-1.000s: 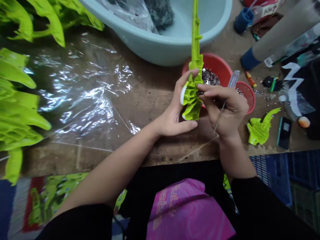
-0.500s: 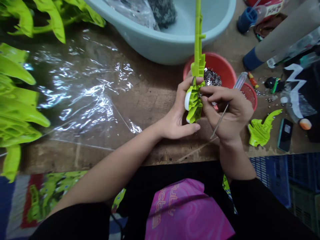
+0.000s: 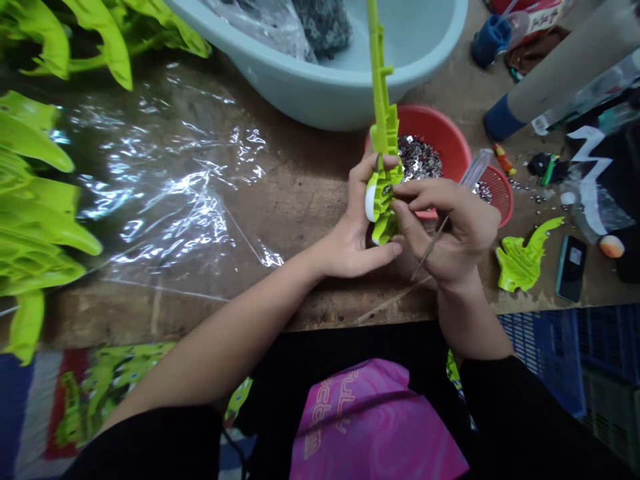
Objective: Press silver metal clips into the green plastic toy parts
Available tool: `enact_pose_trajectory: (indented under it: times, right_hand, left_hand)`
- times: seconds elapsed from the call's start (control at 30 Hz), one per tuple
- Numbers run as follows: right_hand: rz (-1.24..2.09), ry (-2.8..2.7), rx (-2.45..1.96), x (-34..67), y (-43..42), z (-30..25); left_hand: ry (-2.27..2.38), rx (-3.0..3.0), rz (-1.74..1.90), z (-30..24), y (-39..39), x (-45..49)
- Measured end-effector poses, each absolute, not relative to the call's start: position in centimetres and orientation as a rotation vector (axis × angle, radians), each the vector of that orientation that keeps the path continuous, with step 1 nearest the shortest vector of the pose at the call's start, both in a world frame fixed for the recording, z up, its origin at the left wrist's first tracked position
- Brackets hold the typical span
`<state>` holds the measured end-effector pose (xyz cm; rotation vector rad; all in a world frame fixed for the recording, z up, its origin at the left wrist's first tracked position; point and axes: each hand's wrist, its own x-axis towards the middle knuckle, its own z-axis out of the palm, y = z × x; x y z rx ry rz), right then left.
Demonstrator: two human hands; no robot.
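Note:
My left hand (image 3: pixel 353 230) is closed round a long lime-green plastic toy shell (image 3: pixel 384 130) with a white patch, held upright with its ribbed inside facing right. A small metal piece (image 3: pixel 387 190) sits among the ribs. Against it are the thumb and forefinger of my right hand (image 3: pixel 453 223); whether they grip it I cannot tell. A screwdriver (image 3: pixel 475 170) with a clear handle is tucked through the same hand, its thin shaft slanting down to the left. Behind stands a red bowl (image 3: pixel 453 137) of small shiny metal parts (image 3: pixel 419 158).
A big pale-blue basin (image 3: pixel 320 100) holds bagged items at the back. Lime-green shells (image 3: pixel 43 207) pile up at left beside clear plastic film (image 3: pixel 175 180). To the right lie a red basket (image 3: pixel 503 190), another green piece (image 3: pixel 523 257), a phone (image 3: pixel 570 268) and a grey cylinder (image 3: pixel 555 73).
The green shell has shifted slightly left and turned, so more of its ribbed inside and the small metal piece show. My right hand has moved left along with it.

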<state>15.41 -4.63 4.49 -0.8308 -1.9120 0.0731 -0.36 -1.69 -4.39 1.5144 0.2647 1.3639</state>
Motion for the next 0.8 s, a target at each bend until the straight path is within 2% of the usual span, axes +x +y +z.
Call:
enact_pose_trajectory:
  times: [0.1,0.17,0.3,0.37,0.43,0.63,0.8]
  right_hand:
    - [-0.01,-1.659,-0.893,19.0,-3.1,5.5]
    - [-0.049,-1.377,-1.102,22.9,-1.7,5.9]
    - [0.286,-1.441,-2.047,29.3,0.3,4.8]
    - [0.41,-1.502,-2.279,30.3,0.8,3.6]
    - [0.377,-1.549,-2.244,30.7,1.3,2.4]
    - [0.167,-1.326,-1.765,34.7,2.7,-0.9]
    - [0.165,-1.333,-1.607,36.8,3.3,-2.1]
  left_hand:
    - [0.26,1.333,1.322,-3.2,-1.6,-0.7]
    - [0.272,1.125,1.268,-1.9,-1.8,-0.9]
    - [0.258,0.842,1.211,1.0,-2.4,-1.4]
    - [0.285,0.807,1.181,1.9,-2.5,-1.6]
    - [0.338,0.799,1.146,2.1,-2.4,-1.8]
    - [0.391,0.75,1.092,1.5,-1.6,-1.8]
    - [0.526,0.836,1.118,1.2,-1.4,-1.7]
